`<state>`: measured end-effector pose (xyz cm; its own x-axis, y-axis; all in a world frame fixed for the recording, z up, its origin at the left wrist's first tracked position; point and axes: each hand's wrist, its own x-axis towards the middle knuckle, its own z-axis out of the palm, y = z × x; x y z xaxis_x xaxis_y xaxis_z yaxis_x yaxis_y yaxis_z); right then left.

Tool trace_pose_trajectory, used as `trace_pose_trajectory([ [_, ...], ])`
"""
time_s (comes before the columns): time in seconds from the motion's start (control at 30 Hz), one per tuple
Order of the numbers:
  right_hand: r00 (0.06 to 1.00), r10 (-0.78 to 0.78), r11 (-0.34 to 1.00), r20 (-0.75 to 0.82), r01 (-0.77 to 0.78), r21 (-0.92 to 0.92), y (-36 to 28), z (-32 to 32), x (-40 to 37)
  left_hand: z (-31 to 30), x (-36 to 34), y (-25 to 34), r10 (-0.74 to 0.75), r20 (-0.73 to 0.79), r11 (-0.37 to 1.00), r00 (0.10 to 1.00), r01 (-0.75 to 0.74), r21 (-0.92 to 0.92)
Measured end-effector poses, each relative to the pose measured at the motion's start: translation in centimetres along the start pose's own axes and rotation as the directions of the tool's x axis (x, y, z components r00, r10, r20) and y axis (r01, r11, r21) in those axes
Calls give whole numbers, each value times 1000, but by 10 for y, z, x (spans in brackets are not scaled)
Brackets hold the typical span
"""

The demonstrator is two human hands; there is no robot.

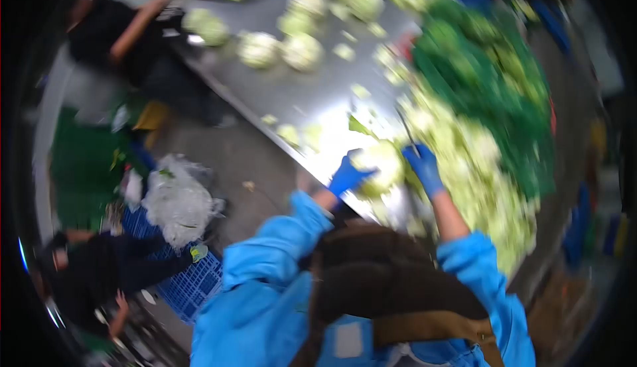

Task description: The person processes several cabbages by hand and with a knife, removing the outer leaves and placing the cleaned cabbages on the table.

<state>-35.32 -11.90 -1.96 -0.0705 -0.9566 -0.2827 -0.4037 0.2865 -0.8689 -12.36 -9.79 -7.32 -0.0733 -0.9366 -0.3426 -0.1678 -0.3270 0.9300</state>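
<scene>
In a blue glove, my left hand (350, 176) grips the left side of a pale green cabbage (386, 167) at the near edge of the metal table. My right hand (425, 169), also gloved in blue, is closed around a knife (406, 125) whose thin dark blade points away from me. It is just right of the cabbage. A darker green leaf (359, 125) lies behind the cabbage. Beside my right hand, a large heap of cut cabbage leaves (474, 168) spreads along the table. Motion blur softens fine details.
Several whole cabbages (302, 51) sit farther back on the metal table (265, 98). A green mesh sack (478, 68) lies at the right. Two people in dark clothes stand to the left, near a blue crate (192, 281) and a clear plastic bag (178, 198).
</scene>
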Motion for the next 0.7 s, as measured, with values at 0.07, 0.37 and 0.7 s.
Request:
trace_pose_trajectory([
  [0.07,960,-271,962,-70,266,-68,-4,-11,-10,-10,-1,12,37,60,999,997,-39,16],
  [0.37,979,-205,923,-24,185,-337,-22,7,-54,13,-17,45,94,56,976,994,-103,192],
  [0.7,985,-168,920,-49,139,-367,34,10,18,39,-24,44,102,-207,969,973,-50,242],
])
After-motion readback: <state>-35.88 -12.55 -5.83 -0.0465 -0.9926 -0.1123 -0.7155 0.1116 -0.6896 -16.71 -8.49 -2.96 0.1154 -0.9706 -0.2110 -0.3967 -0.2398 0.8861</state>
